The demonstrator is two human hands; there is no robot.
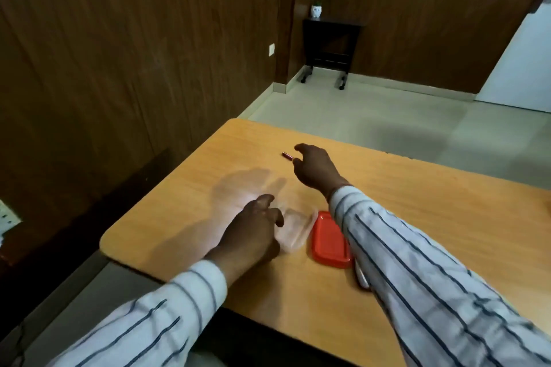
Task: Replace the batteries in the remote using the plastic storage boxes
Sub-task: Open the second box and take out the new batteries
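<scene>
A small red battery (287,155) lies on the wooden table (417,205), far from me. My right hand (314,165) hovers just right of it, fingers apart and curled, thumb and forefinger close to the battery's near end but not around it. My left hand (253,232) rests on the table with its fingers against a clear plastic storage box (295,231). A red lid (331,240) lies flat right of that box. A white object (362,277), mostly hidden under my right sleeve, may be the remote.
The table's left edge runs close to a dark wood-panelled wall. Beyond the far edge is a pale tiled floor, with a small dark wheeled side table (331,48) carrying a white pot in the corner.
</scene>
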